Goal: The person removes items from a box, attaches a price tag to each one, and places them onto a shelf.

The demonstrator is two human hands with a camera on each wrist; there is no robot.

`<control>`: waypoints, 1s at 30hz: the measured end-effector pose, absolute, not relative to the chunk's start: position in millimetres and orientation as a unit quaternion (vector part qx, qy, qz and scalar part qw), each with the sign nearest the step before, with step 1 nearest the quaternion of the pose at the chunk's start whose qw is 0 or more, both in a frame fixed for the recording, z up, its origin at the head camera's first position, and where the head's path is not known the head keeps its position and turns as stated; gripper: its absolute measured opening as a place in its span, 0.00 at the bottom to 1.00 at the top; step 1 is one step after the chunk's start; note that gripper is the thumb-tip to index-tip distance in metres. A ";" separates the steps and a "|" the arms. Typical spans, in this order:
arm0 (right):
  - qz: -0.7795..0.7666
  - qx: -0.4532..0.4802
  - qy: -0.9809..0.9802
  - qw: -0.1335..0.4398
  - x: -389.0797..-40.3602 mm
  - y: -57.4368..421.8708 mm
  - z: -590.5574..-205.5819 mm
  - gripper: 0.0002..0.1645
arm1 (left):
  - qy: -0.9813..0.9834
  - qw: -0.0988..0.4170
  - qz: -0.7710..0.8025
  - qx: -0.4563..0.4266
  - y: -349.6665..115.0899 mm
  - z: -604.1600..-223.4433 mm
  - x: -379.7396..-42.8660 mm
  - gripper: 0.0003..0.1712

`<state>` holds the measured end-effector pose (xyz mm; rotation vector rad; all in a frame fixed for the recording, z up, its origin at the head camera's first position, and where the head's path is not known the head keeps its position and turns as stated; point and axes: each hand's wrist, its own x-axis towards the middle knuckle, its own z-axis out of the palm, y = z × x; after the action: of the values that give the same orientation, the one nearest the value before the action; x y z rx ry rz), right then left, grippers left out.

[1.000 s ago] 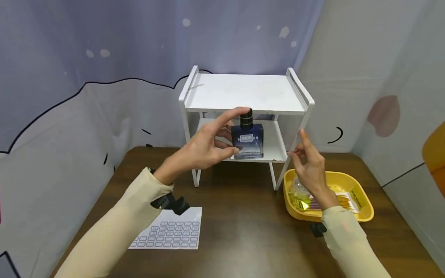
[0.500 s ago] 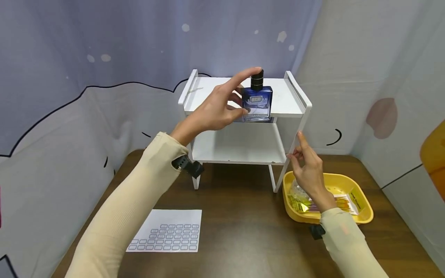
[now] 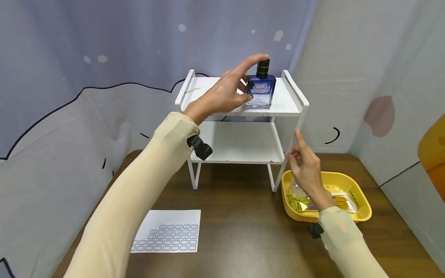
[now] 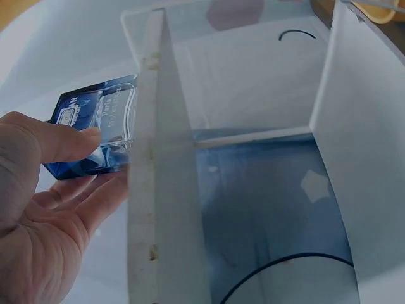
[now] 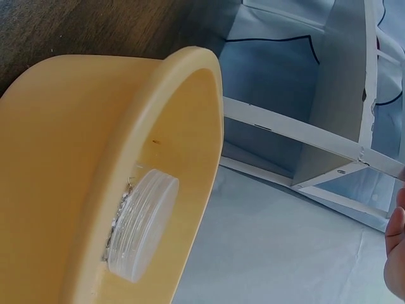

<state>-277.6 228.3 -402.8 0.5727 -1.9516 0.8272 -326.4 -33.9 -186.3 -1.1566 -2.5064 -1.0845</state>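
Observation:
In the head view my left hand grips a dark-blue glass perfume bottle from its left side. The index finger lies over the black cap and the thumb presses the front. Upright, the bottle overlaps the top tier of a white two-tier shelf; the left wrist view has the bottle with its base right by that tier's edge. My right hand holds the shelf's right front leg near the lower tier, index finger pointing up along the post. Only some fingertips of the right hand show in the right wrist view.
A yellow basin stands right of the shelf on the brown table. In it lie a clear round container and packets of thin colored sticks. A sheet of printed labels lies at front left. Curtains hang behind.
My left hand has lifted the perfume bottle from in front of the lower tier up and slightly right to the top tier. The right hand has stayed at the shelf's leg.

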 end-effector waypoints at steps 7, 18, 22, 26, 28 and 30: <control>0.334 0.231 -0.792 0.455 -277.3 225.6 -401.6 0.51 | -0.867 0.063 -0.344 -0.356 -26.3 -182.0 -338.4 0.54; 0.330 0.229 -0.798 0.450 -276.8 222.6 -398.5 0.51 | -0.870 0.077 -0.333 -0.354 -26.2 -182.2 -344.6 0.55; 0.332 0.225 -0.798 0.449 -276.4 222.3 -399.6 0.51 | -0.867 0.069 -0.344 -0.355 -27.9 -182.5 -343.6 0.55; 0.330 0.221 -0.801 0.449 -275.0 221.5 -399.9 0.51 | -0.862 0.060 -0.359 -0.352 -30.6 -181.5 -342.4 0.55; 0.326 0.220 -0.801 0.451 -274.5 221.7 -399.9 0.51 | -0.862 0.055 -0.365 -0.349 -31.3 -181.0 -342.2 0.56; 0.325 0.218 -0.801 0.453 -274.0 222.1 -399.6 0.51 | -0.862 0.052 -0.367 -0.347 -31.8 -180.9 -342.1 0.57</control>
<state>-274.0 222.1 -399.6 0.5377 -1.9776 0.8034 -342.1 -31.8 -180.9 -1.0564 -2.6213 -1.1159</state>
